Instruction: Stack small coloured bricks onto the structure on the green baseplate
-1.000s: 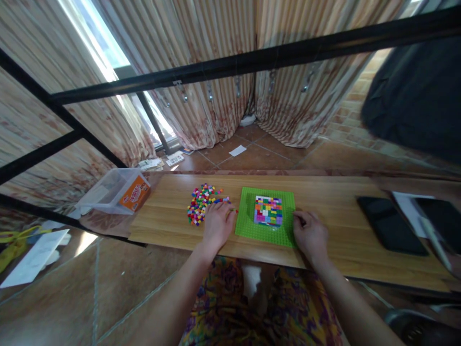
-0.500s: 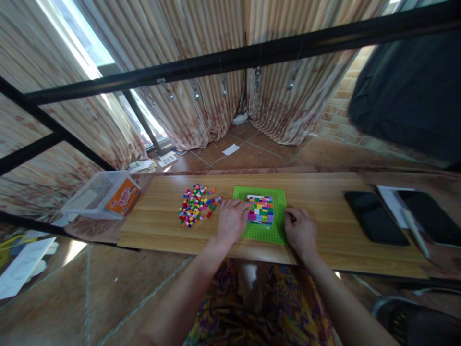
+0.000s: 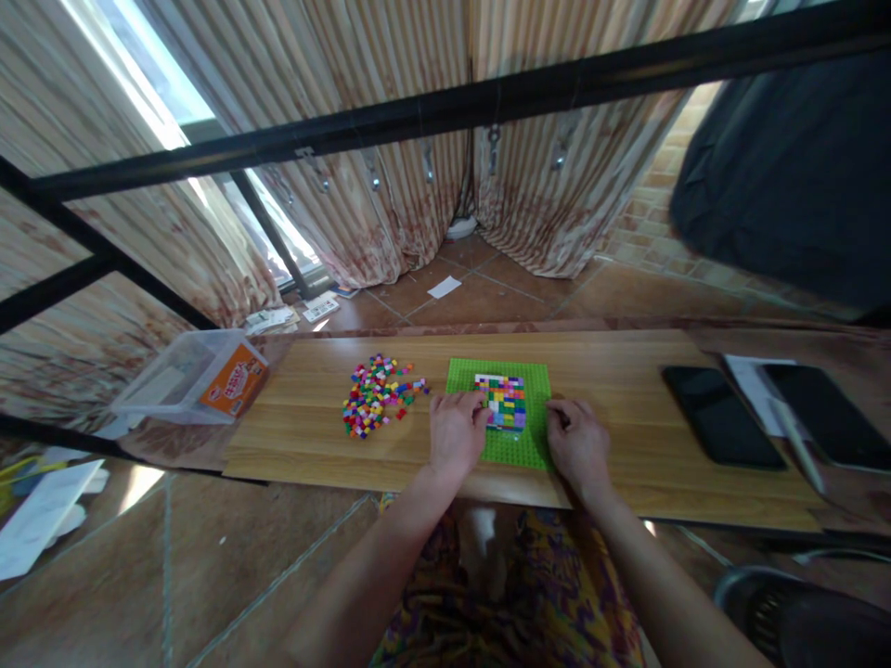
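Observation:
A green studded baseplate (image 3: 534,450) lies on the wooden board, with a block of small multicoloured toy bricks (image 3: 511,401) built up on it. My left hand (image 3: 456,429) reaches over the plate's left side. Its fingers are pressed together at the block's left edge and cover part of it; whatever they pinch is too small to make out. At the plate's right edge, my right hand (image 3: 579,443) is closed, thumb and curled fingertips against the rim. Left of my left hand spreads a pile of loose toy bricks (image 3: 376,399).
A clear plastic box (image 3: 174,376) with an orange label stands at the board's left end. To the right lie a black phone (image 3: 720,417), a second dark device (image 3: 828,413), a white pen (image 3: 797,441) and paper. A black metal bar (image 3: 418,116) crosses beyond the wooden board (image 3: 613,371).
My left hand has moved slightly right and forward, its fingers now covering more of the block's left edge. My right hand stays at the baseplate's edge. The whole view has shifted a little.

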Available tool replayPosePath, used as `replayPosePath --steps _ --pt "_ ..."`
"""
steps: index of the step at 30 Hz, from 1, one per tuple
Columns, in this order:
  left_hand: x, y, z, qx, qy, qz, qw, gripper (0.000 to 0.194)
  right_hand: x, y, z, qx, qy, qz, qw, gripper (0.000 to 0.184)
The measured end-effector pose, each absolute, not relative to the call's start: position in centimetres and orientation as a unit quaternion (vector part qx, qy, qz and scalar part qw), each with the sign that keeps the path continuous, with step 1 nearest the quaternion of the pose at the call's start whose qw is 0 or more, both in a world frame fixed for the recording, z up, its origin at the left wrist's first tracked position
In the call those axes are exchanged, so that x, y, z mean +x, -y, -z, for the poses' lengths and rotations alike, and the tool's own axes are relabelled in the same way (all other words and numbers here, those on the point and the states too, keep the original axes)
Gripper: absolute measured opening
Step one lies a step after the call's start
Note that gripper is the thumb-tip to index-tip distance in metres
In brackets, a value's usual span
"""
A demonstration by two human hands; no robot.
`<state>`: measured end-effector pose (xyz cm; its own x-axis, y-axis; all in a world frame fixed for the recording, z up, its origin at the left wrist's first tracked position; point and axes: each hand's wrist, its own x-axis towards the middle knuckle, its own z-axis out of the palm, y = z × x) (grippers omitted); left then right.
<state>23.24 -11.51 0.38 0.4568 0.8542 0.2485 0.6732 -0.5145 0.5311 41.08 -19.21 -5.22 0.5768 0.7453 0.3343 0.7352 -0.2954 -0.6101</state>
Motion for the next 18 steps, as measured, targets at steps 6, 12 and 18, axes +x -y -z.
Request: replayPosePath --steps 6,12,18 --pt "22.8 11.1 -0.4 0.829 -0.435 -0.276 0.218 0.016 41.1 19.3 5.2 -0.801 0.462 -0.010 0.380 0.029" --pt "22.2 10.9 -0.6 0.830 -0.426 -0.282 0.222 0.022 41.1 19.2 5.2 -0.799 0.460 -0.004 0.387 0.029" --pt "22.9 10.6 -0.5 0.774 -0.483 -0.336 0.236 0.016 41.1 19.3 5.2 -0.801 0.465 -0.010 0.378 0.029"
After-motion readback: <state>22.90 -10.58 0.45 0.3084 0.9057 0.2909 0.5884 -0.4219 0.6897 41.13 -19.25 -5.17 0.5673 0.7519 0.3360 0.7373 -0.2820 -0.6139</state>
